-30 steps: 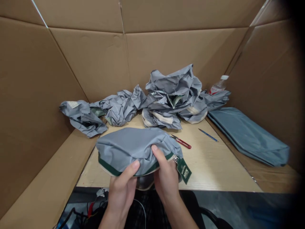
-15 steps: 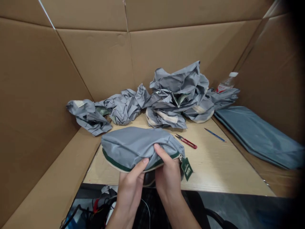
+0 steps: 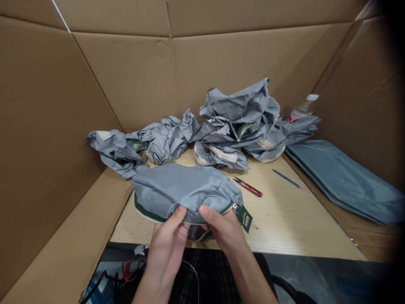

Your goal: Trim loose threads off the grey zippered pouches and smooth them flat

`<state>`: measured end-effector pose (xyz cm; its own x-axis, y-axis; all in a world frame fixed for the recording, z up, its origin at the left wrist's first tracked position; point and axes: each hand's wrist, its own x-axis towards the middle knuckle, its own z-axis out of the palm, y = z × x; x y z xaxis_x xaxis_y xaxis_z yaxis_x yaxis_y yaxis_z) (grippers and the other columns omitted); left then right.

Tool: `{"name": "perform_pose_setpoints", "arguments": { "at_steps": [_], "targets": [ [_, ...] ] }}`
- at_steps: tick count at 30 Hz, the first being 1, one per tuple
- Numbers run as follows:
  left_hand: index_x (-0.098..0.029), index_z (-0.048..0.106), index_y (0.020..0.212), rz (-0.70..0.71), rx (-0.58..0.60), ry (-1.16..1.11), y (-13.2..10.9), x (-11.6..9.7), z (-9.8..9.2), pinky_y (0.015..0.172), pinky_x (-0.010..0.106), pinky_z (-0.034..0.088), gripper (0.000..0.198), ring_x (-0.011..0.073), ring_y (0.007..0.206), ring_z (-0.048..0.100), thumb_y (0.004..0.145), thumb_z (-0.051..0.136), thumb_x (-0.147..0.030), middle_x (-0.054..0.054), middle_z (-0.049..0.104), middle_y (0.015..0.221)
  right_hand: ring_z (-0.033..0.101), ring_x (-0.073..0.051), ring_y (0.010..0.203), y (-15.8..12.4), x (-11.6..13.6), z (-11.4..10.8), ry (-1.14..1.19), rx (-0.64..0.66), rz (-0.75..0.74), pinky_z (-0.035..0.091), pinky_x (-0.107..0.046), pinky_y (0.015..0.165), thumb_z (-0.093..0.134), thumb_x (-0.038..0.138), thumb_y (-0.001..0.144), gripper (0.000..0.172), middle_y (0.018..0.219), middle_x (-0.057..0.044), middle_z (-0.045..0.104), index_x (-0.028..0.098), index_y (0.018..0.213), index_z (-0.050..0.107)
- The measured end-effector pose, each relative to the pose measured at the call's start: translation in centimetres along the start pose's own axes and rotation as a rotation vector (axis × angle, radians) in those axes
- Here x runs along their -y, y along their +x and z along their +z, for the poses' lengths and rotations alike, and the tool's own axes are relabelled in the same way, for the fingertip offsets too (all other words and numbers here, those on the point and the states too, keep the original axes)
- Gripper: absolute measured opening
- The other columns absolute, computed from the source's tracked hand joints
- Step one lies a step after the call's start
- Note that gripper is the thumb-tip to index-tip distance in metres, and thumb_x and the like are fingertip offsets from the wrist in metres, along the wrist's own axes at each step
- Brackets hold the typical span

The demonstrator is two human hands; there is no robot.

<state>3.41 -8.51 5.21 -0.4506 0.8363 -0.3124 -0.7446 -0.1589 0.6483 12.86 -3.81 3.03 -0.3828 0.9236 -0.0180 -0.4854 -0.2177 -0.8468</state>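
The left hand (image 3: 166,241) and the right hand (image 3: 223,227) are both up in front of the person, and they hold one grey cloth pouch (image 3: 183,188). Each hand is partly closed, with its fingers bent over the front edge of the pouch, and the two hands are close together. The pouch sits just over the front of the wooden worktop (image 3: 284,221), and it looks soft and a bit puffy. A dark green band (image 3: 148,213) runs along its edge. The step in hand seems to be bending and feeling the pouch along that edge. The next move calls for a firm hold, so the edge does not slip. Just past the right hand, a small metal zip pull (image 3: 235,207) holds a dark green tag (image 3: 244,218). The tag has pale letters, but they are too small to read here. Farther ahead of the hands are a big heap of crumpled grey cloth (image 3: 237,122), red-handled snips (image 3: 248,187), and a blue pen (image 3: 285,178). Far past the right hand are a plastic bottle (image 3: 303,109) and a flat blue-grey bag (image 3: 341,181). Brown cardboard walls (image 3: 126,76) stand around it all.
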Motion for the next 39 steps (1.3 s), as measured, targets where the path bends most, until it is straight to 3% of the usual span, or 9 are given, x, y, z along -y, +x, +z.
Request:
{"name": "perform_pose_setpoints", "arguments": {
  "at_steps": [2, 4, 6, 8, 16, 23, 29, 35, 39],
  "targets": [
    [-0.018, 0.067, 0.120, -0.015, 0.019, -0.010, -0.1, -0.4, -0.1, 0.078, 0.022, 0.060, 0.057, 0.0204, 0.090, 0.072, 0.065, 0.081, -0.011, 0.006, 0.074, 0.103, 0.058, -0.013, 0.061, 0.0, -0.2, -0.1, 0.028, 0.020, -0.018, 0.051, -0.022, 0.054, 0.085, 0.045, 0.062, 0.038, 0.072, 0.000, 0.064, 0.019, 0.082, 0.066],
    [-0.019, 0.066, 0.122, -0.053, 0.051, -0.044, -0.3, -0.7, -0.2, 0.080, 0.023, 0.060, 0.057, 0.0212, 0.094, 0.072, 0.067, 0.080, -0.013, 0.007, 0.073, 0.108, 0.065, -0.018, 0.079, 0.1, -0.3, -0.1, 0.066, 0.062, -0.048, 0.057, -0.030, 0.075, 0.084, 0.045, 0.063, 0.043, 0.081, -0.002, 0.068, 0.020, 0.094, 0.068],
    [-0.020, 0.065, 0.124, -0.100, 0.092, -0.095, -0.5, -1.0, -0.2, 0.083, 0.026, 0.060, 0.058, 0.0237, 0.099, 0.070, 0.068, 0.080, -0.015, 0.009, 0.071, 0.115, 0.065, -0.023, 0.099, 0.1, -0.1, 0.1, 0.093, 0.099, -0.068, 0.050, -0.040, 0.098, 0.082, 0.044, 0.068, 0.047, 0.092, -0.005, 0.070, 0.021, 0.106, 0.068],
    [-0.020, 0.064, 0.126, -0.137, 0.111, -0.137, -0.4, -1.1, -0.1, 0.088, 0.030, 0.059, 0.058, 0.0256, 0.103, 0.069, 0.071, 0.078, -0.016, 0.009, 0.070, 0.119, 0.064, -0.025, 0.105, 0.1, 0.3, 0.4, 0.137, 0.104, -0.073, 0.045, -0.045, 0.105, 0.081, 0.041, 0.070, 0.051, 0.098, -0.006, 0.071, 0.022, 0.115, 0.066],
    [-0.018, 0.060, 0.130, -0.053, -0.063, -0.066, 0.1, -0.6, 0.8, 0.101, 0.036, 0.051, 0.052, 0.0236, 0.105, 0.069, 0.079, 0.070, -0.011, 0.009, 0.070, 0.119, 0.063, -0.026, 0.112, -0.4, -0.4, 1.2, 0.400, 0.097, -0.023, 0.047, -0.046, 0.105, 0.076, 0.030, 0.077, 0.054, 0.118, -0.007, 0.067, 0.025, 0.128, 0.060],
    [-0.025, 0.053, 0.138, 0.032, -0.009, -0.027, -0.7, -0.5, 0.3, 0.098, 0.036, 0.054, 0.070, 0.0254, 0.109, 0.066, 0.073, 0.077, -0.014, 0.009, 0.067, 0.124, 0.062, -0.023, 0.114, 0.0, -0.8, 0.9, 0.385, 0.105, -0.103, 0.044, -0.044, 0.108, 0.074, 0.029, 0.080, 0.052, 0.123, -0.005, 0.065, 0.029, 0.130, 0.058],
    [-0.022, 0.052, 0.139, -0.028, -0.025, -0.074, -0.7, -0.7, 0.8, 0.097, 0.034, 0.054, 0.061, 0.0237, 0.105, 0.068, 0.081, 0.067, -0.011, 0.009, 0.069, 0.120, 0.060, -0.023, 0.118, 0.1, -1.3, 0.7, 0.283, 0.068, -0.209, 0.045, -0.043, 0.107, 0.074, 0.034, 0.082, 0.048, 0.120, -0.006, 0.067, 0.027, 0.128, 0.061],
    [-0.014, 0.061, 0.130, -0.267, -0.078, -0.075, -0.3, -1.6, 0.9, 0.102, 0.033, 0.050, 0.037, 0.0201, 0.101, 0.070, 0.095, 0.049, -0.020, 0.009, 0.072, 0.112, 0.062, -0.026, 0.115, 0.4, -2.5, 0.0, 0.121, 0.025, -0.163, 0.047, -0.044, 0.106, 0.080, 0.045, 0.071, 0.059, 0.111, -0.007, 0.070, 0.024, 0.124, 0.064],
    [-0.016, 0.062, 0.130, -0.246, -0.050, -0.093, 0.0, -1.3, 0.5, 0.105, 0.032, 0.048, 0.037, 0.0193, 0.106, 0.068, 0.095, 0.049, -0.021, 0.008, 0.072, 0.114, 0.063, -0.028, 0.113, 0.6, -2.6, 0.0, 0.180, -0.026, -0.155, 0.049, -0.047, 0.104, 0.083, 0.043, 0.068, 0.064, 0.111, -0.008, 0.070, 0.025, 0.126, 0.063]
  ]
}}
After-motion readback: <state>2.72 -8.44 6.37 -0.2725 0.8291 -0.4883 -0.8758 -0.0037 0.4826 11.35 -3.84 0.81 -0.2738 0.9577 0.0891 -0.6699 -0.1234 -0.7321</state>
